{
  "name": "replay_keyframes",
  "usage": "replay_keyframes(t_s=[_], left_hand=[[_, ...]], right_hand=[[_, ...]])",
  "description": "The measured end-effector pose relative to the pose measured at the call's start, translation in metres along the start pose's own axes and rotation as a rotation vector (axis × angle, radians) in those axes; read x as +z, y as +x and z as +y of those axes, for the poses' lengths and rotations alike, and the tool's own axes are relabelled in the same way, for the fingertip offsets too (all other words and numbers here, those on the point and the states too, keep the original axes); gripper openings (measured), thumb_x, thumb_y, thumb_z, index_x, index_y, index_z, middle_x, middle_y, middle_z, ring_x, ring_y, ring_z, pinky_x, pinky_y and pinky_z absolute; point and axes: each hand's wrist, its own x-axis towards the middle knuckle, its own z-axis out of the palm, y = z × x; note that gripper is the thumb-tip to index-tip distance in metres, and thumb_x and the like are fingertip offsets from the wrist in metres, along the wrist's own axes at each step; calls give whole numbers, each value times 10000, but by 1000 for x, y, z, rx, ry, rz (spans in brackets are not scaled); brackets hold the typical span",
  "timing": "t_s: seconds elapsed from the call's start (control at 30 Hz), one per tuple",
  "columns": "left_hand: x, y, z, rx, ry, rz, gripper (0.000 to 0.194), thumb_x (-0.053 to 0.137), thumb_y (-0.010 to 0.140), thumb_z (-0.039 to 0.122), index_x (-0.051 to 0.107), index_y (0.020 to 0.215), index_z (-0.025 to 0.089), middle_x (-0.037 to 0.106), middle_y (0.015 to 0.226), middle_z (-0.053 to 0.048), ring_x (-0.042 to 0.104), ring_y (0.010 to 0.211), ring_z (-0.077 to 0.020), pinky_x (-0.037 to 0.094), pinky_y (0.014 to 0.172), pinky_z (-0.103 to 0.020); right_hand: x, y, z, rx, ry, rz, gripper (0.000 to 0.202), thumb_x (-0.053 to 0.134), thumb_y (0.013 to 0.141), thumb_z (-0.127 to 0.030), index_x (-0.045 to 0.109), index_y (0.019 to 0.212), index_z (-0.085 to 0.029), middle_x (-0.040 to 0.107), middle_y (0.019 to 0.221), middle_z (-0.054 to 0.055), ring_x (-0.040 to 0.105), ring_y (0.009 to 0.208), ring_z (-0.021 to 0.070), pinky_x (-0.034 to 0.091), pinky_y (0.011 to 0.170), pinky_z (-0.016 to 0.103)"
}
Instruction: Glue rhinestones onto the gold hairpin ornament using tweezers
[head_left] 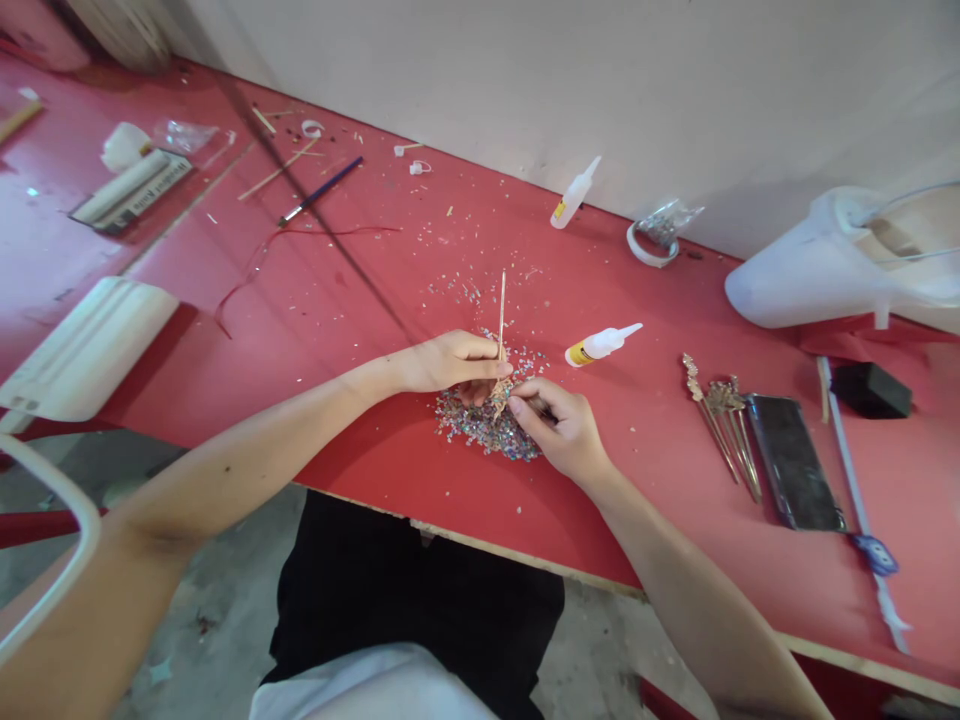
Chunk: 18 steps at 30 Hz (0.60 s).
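Between the fingers of my left hand [461, 362] is a gold hairpin [502, 305], its thin stem pointing away from me and its ornate head toward me. My right hand [559, 425] is closed in a pinch right beside that head; whatever its fingertips hold is too small to make out. Under both hands lies a heap of small glittering chips [487, 432] on the red table [375, 445]. A glue bottle [596, 347] with a white nozzle and yellow label lies just beyond my right hand.
Several finished-looking gold hairpins [724, 430] lie beside a dark phone [795, 462] on the right. A second glue bottle [575, 195] stands by the wall, near a tape roll [652, 245]. A white pitcher [795, 260] is at far right; a paintbrush [321, 192] lies left.
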Motion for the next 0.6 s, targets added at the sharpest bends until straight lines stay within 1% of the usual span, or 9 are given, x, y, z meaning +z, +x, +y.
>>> replay_keyframes(t_s=[0.17,0.4,0.6], left_hand=[[0,0,0,1,-9,0,403,582,869,508,551,724,133,620,587,-4,582,490,-71,488,512,-187],[1,0,1,2,-11,19,419,577,870,518,553,717,129,608,571,-2,582,488,-67,483,511,-178],[0,0,0,3,-6,13,413,583,869,514,553,717,131,621,589,-5,587,499,-68,484,514,-176]], right_hand=[[0,0,0,-2,8,-6,164,522,902,-311,562,786,-203,378,526,-69,310,452,76,249,449,230],[-1,0,0,-1,-14,30,201,517,906,-355,582,798,-199,396,518,-61,326,447,78,255,446,230],[1,-1,1,-35,-58,51,146,535,892,-301,578,792,-203,383,513,-68,304,434,72,248,441,231]])
